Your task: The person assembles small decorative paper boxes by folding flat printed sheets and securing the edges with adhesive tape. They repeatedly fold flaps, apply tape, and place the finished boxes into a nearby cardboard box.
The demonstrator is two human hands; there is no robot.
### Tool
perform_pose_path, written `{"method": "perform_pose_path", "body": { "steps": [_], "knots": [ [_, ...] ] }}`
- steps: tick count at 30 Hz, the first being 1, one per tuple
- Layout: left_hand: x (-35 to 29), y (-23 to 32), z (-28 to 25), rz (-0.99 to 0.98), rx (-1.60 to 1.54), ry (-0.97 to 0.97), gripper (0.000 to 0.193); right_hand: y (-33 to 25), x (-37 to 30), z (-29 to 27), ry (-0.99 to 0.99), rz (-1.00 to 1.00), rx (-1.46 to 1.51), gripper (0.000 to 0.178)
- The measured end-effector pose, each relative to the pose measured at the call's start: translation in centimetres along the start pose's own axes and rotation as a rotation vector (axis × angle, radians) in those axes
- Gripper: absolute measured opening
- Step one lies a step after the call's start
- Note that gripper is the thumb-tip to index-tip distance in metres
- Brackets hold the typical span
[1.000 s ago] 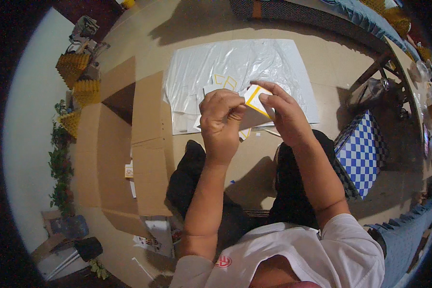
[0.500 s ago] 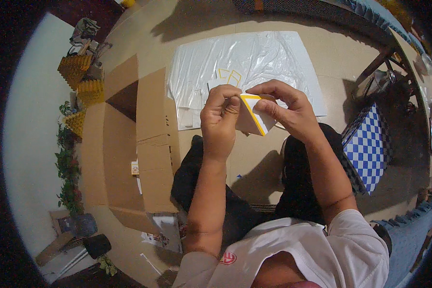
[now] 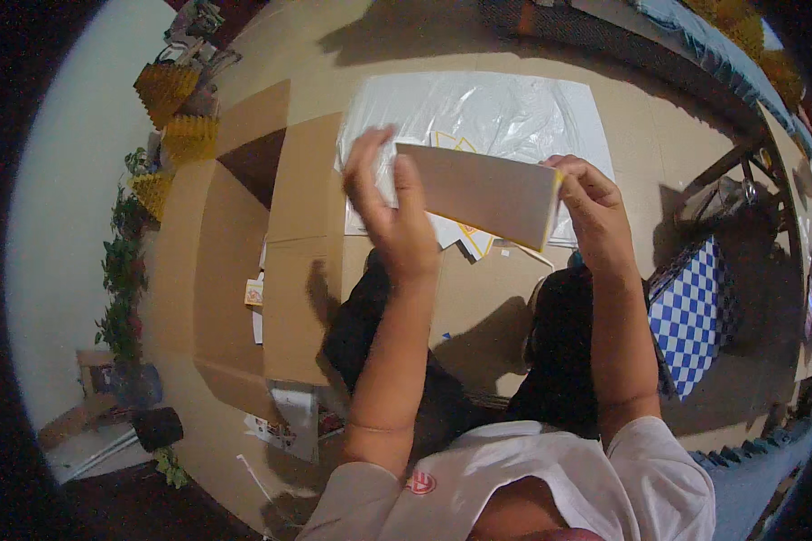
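Observation:
My right hand (image 3: 591,212) pinches the right end of a paper box (image 3: 478,191), whose plain grey-brown side faces me and whose right edge is yellow. Near the box's left end is my left hand (image 3: 390,212), slightly blurred, its fingers stretched up and apart. Its thumb is by the box's left edge; whether they touch I cannot tell. Behind and below the box, white card pieces with yellow lines (image 3: 475,245) show in part on the floor; the box hides the rest.
A large open cardboard carton (image 3: 302,261) stands at my left, with small white and yellow boxes (image 3: 253,292) inside. White plastic-covered sheeting (image 3: 514,108) lies ahead. A blue-and-white checkered stack (image 3: 690,316) is at my right, near a wooden table (image 3: 776,180).
The box has turned so its long plain side faces me. My left hand has come off it and moved left, fingers opening. The right hand has moved slightly right, still gripping it.

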State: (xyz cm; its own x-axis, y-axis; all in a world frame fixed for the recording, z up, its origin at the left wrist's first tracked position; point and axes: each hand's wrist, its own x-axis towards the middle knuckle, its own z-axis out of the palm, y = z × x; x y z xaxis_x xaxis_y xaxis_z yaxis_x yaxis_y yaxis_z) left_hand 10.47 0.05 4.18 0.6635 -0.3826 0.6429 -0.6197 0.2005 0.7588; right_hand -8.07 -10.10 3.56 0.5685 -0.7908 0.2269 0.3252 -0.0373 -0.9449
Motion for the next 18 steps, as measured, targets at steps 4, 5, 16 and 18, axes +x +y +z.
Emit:
{"method": "perform_pose_path", "body": {
  "steps": [4,5,16,18],
  "knots": [
    [1.6,-2.2,-1.8,-0.536,-0.505,0.095,0.041,0.9,0.2,-0.6,-0.038,0.002,0.282,0.017],
    [1.7,-2.5,-2.3,-0.682,-0.664,0.072,0.043,1.0,0.3,-0.6,-0.044,0.021,0.289,0.020],
    [0.3,0.1,-2.3,-0.787,-0.982,-0.405,0.017,3.7,2.2,-2.0,0.207,0.364,0.272,0.040],
    [0.3,0.2,-2.2,-0.807,-0.966,-0.348,0.013,3.0,1.7,-1.9,0.290,0.329,0.055,0.044]
  ]
}}
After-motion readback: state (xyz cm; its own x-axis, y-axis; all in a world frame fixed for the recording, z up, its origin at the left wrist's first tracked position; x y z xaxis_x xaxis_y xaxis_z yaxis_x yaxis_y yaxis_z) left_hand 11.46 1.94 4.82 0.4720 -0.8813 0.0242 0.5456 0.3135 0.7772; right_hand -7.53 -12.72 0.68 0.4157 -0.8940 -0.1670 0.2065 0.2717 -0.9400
